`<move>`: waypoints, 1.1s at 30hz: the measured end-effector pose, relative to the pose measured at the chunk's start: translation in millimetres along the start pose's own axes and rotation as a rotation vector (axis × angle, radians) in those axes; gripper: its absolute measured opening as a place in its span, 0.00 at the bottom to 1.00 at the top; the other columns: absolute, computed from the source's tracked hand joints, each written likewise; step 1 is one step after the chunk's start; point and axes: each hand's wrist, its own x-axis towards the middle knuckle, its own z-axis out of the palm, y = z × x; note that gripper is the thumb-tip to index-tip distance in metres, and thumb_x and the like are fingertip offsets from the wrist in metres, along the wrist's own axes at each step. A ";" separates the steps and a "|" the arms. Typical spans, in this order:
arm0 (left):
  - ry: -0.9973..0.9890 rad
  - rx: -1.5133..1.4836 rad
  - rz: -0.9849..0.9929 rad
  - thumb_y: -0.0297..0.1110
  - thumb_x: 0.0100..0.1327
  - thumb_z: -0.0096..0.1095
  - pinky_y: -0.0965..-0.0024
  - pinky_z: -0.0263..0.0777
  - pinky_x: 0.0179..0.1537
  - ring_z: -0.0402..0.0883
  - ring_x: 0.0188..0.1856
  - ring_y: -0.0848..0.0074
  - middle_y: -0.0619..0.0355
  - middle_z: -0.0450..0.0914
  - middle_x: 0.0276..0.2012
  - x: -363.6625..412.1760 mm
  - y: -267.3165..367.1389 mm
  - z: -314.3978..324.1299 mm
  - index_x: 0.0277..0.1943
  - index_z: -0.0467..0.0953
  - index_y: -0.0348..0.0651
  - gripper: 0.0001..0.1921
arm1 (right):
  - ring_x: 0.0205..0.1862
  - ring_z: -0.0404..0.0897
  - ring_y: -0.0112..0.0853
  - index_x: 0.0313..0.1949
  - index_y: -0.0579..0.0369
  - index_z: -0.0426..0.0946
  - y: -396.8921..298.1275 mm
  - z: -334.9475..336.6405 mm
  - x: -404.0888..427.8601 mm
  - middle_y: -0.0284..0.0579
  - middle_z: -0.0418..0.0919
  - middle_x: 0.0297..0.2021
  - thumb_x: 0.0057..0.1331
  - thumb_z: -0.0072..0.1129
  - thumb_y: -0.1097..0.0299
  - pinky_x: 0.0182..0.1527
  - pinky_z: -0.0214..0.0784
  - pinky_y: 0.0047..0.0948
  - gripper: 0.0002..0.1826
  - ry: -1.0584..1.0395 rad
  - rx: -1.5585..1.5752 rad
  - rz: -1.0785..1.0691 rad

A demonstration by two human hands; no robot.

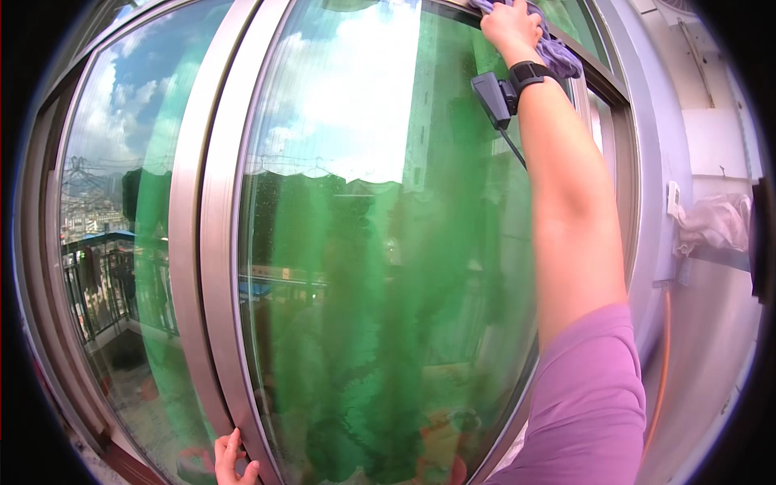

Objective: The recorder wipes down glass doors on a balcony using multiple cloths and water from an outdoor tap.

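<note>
A sliding glass door (pixel 364 254) with metal frames stands before me, reflecting sky, a balcony railing and buildings, with green curtain colour showing in it. At the top right corner of the pane my right hand (pixel 514 27) is raised, fingers bent over a purple cloth (pixel 558 53) against the glass and upper frame. A black strap with a small dark device (pixel 494 97) and a cable is on that wrist. Low down, my left hand (pixel 233 461) rests its fingers at the edge of the door's metal stile (pixel 227 303), partly cut off by the picture's lower rim; no object shows in it.
To the right, a pale crumpled cloth (pixel 715 224) lies on a ledge by the wall, with an orange hose or pipe (pixel 664 364) running down below. Another glass panel (pixel 121 212) stands at the left, beside the paired stiles.
</note>
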 end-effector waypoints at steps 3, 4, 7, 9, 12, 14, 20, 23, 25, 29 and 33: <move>0.042 -0.108 -0.003 0.24 0.58 0.60 0.72 0.66 0.51 0.69 0.50 0.69 0.54 0.64 0.52 0.7 -3.5 1.7 0.66 0.61 0.43 0.32 | 0.51 0.66 0.53 0.38 0.54 0.79 -105.6 -22.4 -25.3 0.52 0.67 0.52 0.56 0.48 0.68 0.54 0.60 0.51 0.13 0.220 0.395 -0.304; 0.052 -0.144 -0.001 0.24 0.59 0.60 0.72 0.65 0.52 0.68 0.51 0.69 0.55 0.64 0.52 1.4 -5.9 1.6 0.66 0.61 0.43 0.31 | 0.51 0.67 0.53 0.37 0.54 0.79 -136.8 -26.1 -26.9 0.52 0.67 0.52 0.56 0.48 0.68 0.53 0.62 0.49 0.13 0.245 0.485 -0.447; -0.004 -0.130 -0.009 0.24 0.59 0.60 0.72 0.65 0.52 0.68 0.51 0.69 0.55 0.63 0.52 5.3 -7.5 -4.3 0.66 0.61 0.42 0.31 | 0.55 0.68 0.49 0.40 0.52 0.79 -221.4 -39.5 -46.0 0.51 0.69 0.55 0.55 0.50 0.67 0.57 0.61 0.43 0.14 0.097 0.679 -0.822; -0.010 -0.112 -0.006 0.26 0.60 0.60 0.71 0.65 0.51 0.68 0.51 0.69 0.54 0.64 0.52 5.4 -3.1 -7.2 0.66 0.61 0.42 0.30 | 0.59 0.66 0.47 0.47 0.50 0.77 -259.3 -23.4 -47.9 0.50 0.67 0.58 0.59 0.48 0.65 0.62 0.57 0.39 0.17 0.155 0.466 -0.943; -0.031 -0.092 -0.023 0.26 0.60 0.60 0.71 0.65 0.51 0.68 0.49 0.69 0.54 0.64 0.51 4.5 -2.5 -10.1 0.65 0.61 0.41 0.30 | 0.62 0.64 0.46 0.59 0.47 0.68 -227.3 -14.5 -55.9 0.49 0.67 0.60 0.64 0.43 0.60 0.65 0.51 0.37 0.23 0.028 1.045 -0.666; -0.036 -0.094 0.028 0.26 0.60 0.59 0.71 0.65 0.50 0.68 0.48 0.69 0.53 0.64 0.51 5.5 -4.1 -8.9 0.65 0.62 0.41 0.29 | 0.60 0.66 0.44 0.56 0.48 0.70 -174.6 -29.0 -36.5 0.50 0.72 0.55 0.63 0.43 0.54 0.63 0.52 0.38 0.24 0.047 0.741 -0.642; -0.049 -0.094 -0.042 0.23 0.59 0.58 0.71 0.65 0.52 0.67 0.50 0.70 0.55 0.62 0.53 5.0 -4.6 -4.5 0.66 0.61 0.43 0.31 | 0.67 0.55 0.42 0.58 0.44 0.70 -32.9 -8.3 3.3 0.39 0.49 0.70 0.65 0.45 0.54 0.62 0.48 0.59 0.23 0.022 0.122 -0.324; -0.057 -0.107 -0.069 0.22 0.59 0.58 0.71 0.65 0.53 0.66 0.52 0.70 0.56 0.60 0.54 3.9 -6.0 -2.0 0.67 0.60 0.45 0.32 | 0.66 0.57 0.42 0.57 0.45 0.70 -3.3 -14.2 -0.3 0.41 0.52 0.69 0.65 0.46 0.55 0.60 0.49 0.62 0.22 -0.036 0.097 -0.237; -0.087 -0.121 -0.100 0.23 0.59 0.58 0.70 0.65 0.54 0.66 0.54 0.69 0.56 0.60 0.56 1.9 -7.1 -1.1 0.67 0.59 0.47 0.32 | 0.62 0.63 0.45 0.55 0.48 0.71 23.3 -9.7 -1.7 0.44 0.52 0.68 0.64 0.47 0.56 0.58 0.55 0.59 0.21 0.025 0.185 -0.135; -0.115 -0.089 -0.073 0.27 0.61 0.59 0.69 0.65 0.55 0.66 0.56 0.68 0.56 0.59 0.59 2.2 -15.9 -2.3 0.68 0.58 0.46 0.32 | 0.60 0.66 0.52 0.56 0.38 0.73 186.4 49.0 60.1 0.54 0.68 0.59 0.61 0.49 0.45 0.59 0.61 0.43 0.25 0.072 -0.109 -0.087; -0.056 -0.112 -0.094 0.29 0.63 0.59 0.67 0.65 0.57 0.68 0.57 0.67 0.54 0.62 0.58 9.3 -10.7 -3.0 0.65 0.61 0.39 0.28 | 0.58 0.69 0.48 0.56 0.39 0.73 229.2 44.2 16.1 0.58 0.74 0.51 0.56 0.52 0.36 0.57 0.63 0.39 0.33 -0.140 -0.010 -0.051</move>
